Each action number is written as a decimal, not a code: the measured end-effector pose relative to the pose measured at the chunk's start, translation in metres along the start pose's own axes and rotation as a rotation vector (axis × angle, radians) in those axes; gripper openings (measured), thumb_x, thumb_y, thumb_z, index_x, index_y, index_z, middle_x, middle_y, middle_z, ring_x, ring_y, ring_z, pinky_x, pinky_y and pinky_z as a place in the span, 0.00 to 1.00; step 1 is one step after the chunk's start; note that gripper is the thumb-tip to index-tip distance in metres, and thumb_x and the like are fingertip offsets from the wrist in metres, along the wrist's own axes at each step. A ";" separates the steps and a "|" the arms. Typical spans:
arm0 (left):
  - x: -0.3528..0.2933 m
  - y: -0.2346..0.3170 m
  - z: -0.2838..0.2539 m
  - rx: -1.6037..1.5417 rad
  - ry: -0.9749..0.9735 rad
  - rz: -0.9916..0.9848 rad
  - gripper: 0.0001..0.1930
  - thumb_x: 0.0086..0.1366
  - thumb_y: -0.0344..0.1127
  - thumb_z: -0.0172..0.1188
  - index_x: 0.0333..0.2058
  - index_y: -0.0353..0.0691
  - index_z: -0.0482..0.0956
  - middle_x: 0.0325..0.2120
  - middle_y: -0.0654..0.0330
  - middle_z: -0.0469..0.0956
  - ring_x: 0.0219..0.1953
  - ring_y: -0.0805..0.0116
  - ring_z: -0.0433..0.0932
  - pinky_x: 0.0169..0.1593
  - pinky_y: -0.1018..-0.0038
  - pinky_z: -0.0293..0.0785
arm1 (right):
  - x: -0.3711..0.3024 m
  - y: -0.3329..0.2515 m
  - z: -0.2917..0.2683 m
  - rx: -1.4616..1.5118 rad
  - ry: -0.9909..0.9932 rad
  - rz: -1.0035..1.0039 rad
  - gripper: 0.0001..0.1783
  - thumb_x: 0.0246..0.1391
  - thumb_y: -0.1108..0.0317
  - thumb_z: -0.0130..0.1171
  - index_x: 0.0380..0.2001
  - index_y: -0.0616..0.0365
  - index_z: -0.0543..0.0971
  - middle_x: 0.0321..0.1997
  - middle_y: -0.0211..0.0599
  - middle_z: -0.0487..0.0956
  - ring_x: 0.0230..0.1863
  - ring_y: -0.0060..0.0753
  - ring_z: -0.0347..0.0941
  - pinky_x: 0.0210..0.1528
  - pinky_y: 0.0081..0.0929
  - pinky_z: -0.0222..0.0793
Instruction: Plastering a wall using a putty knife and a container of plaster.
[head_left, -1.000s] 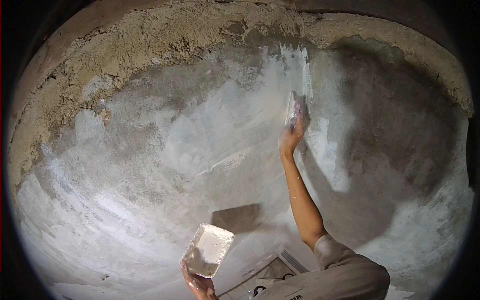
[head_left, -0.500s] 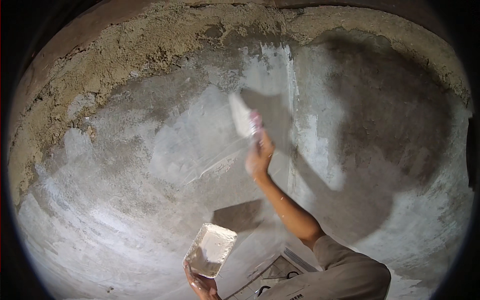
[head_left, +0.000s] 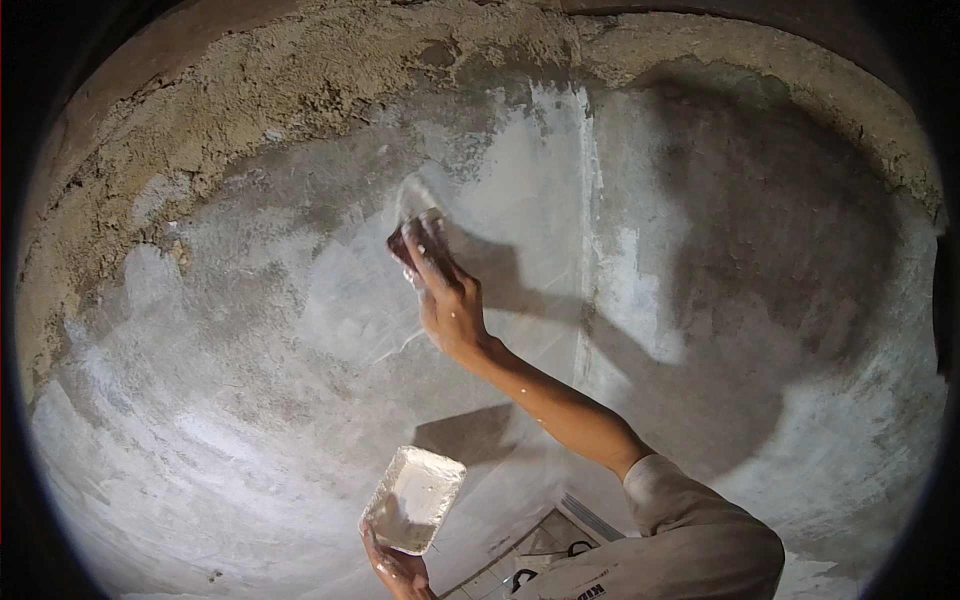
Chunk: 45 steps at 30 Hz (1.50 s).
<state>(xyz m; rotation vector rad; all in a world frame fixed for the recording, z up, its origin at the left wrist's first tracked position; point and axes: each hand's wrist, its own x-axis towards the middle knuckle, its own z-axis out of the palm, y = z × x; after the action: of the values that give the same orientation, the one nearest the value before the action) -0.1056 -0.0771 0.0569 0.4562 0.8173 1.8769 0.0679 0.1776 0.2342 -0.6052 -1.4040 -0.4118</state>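
My right hand (head_left: 452, 300) is raised against the grey wall (head_left: 330, 320), its fingers wrapped round the dark red handle of a putty knife (head_left: 416, 198). The pale blade is smeared by motion and lies at or close to the wall; exact contact I cannot tell. Lower down, my left hand (head_left: 398, 568) grips the bottom end of a whitish rectangular tub (head_left: 436, 458) coated with dried filler. White paste shows inside it, and the tub tilts its open side toward me. White specks dot both hands and my right forearm.
An inside corner (head_left: 585, 230) with a white filler strip runs down the wall. Rough tan mortar (head_left: 290, 85) bands the top. A large dark shadow (head_left: 780, 240) covers the right wall. Floor tiles (head_left: 490, 580) and a grey-brown shirt (head_left: 680, 540) show at the bottom.
My right hand has swung left and slightly down along the wall with the putty knife, away from the corner. The tub in my left hand has shifted slightly left.
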 end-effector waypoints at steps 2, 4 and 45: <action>0.002 -0.002 0.002 -0.001 -0.020 -0.007 0.26 0.67 0.51 0.47 0.55 0.37 0.65 0.53 0.51 0.68 0.56 0.55 0.68 0.57 0.56 0.67 | -0.006 -0.001 -0.018 0.298 -0.123 0.161 0.28 0.44 0.87 0.49 0.52 0.63 0.73 0.47 0.57 0.77 0.46 0.50 0.77 0.42 0.35 0.76; 0.005 -0.006 0.001 -0.002 -0.043 -0.008 0.27 0.67 0.51 0.48 0.56 0.37 0.64 0.54 0.50 0.67 0.56 0.55 0.67 0.58 0.57 0.66 | -0.001 0.015 -0.039 0.334 0.006 0.355 0.18 0.46 0.85 0.49 0.43 0.70 0.75 0.31 0.52 0.79 0.32 0.41 0.79 0.34 0.28 0.73; -0.024 0.011 -0.028 0.034 0.037 0.078 0.28 0.66 0.51 0.48 0.56 0.37 0.64 0.56 0.48 0.65 0.60 0.53 0.64 0.56 0.51 0.67 | -0.058 0.091 -0.021 -0.030 0.168 0.296 0.35 0.45 0.89 0.43 0.60 0.61 0.66 0.61 0.47 0.69 0.65 0.46 0.60 0.64 0.36 0.56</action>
<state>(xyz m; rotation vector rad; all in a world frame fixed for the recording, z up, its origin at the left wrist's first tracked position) -0.1199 -0.1109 0.0467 0.4816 0.8680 1.9509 0.1313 0.2310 0.1626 -0.7722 -1.1295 -0.2406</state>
